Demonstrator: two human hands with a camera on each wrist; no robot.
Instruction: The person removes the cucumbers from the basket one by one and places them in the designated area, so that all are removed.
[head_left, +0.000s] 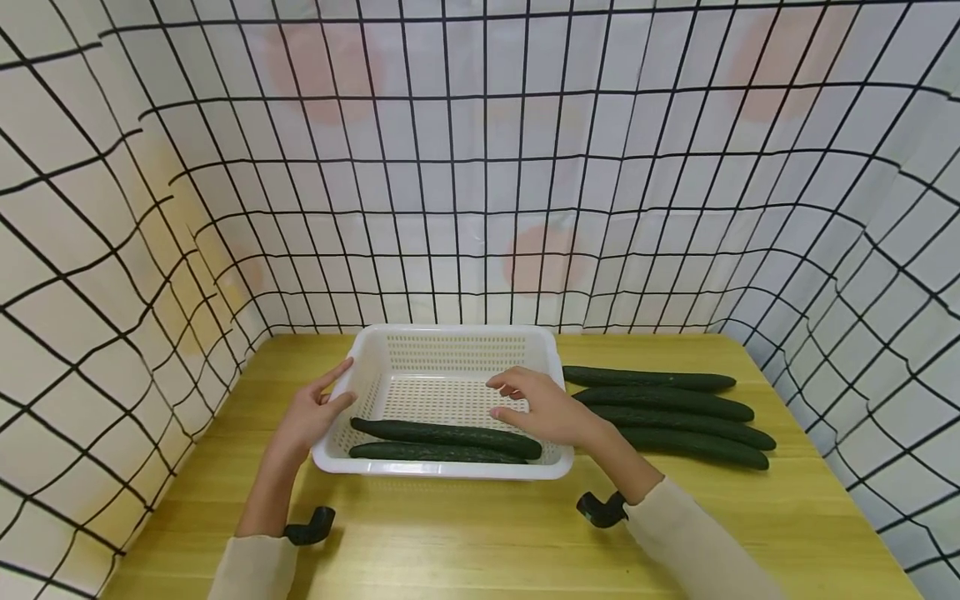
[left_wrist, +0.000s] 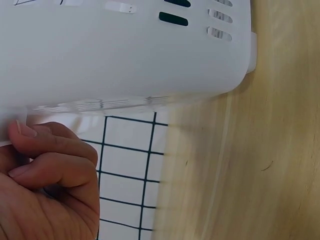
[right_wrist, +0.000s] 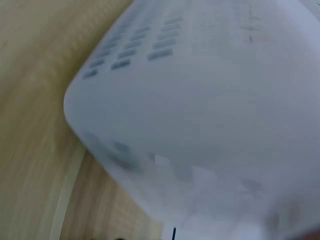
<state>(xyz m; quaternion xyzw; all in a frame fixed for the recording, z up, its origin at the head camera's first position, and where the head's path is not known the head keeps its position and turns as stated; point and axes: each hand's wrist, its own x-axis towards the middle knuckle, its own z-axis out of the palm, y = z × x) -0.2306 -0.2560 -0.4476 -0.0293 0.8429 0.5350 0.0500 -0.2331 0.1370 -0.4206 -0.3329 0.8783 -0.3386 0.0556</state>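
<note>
A white plastic basket (head_left: 442, 471) with slotted walls sits on the table. Two long green cucumbers (head_left: 450, 435) lie side by side along its near wall. My left hand (head_left: 306, 421) grips the basket's left rim; in the left wrist view its curled fingers (left_wrist: 55, 150) hold the edge from outside. Over the basket's right side reaches my right hand (head_left: 543, 408), fingers loosely bent and apart, with nothing between them. To the right of the basket, several more cucumbers (head_left: 675, 402) lie roughly parallel, their left ends close to its wall. The right wrist view is blurred and mostly shows the basket wall (right_wrist: 200, 110).
A yellow wood-grain table (head_left: 450, 542) carries everything. Black wire grid (head_left: 487, 208) stands around its back and both sides, with pale sheeting behind. A black wrist-worn piece (head_left: 311, 527) juts inward from the left wrist, and another black piece (head_left: 600, 508) from the right.
</note>
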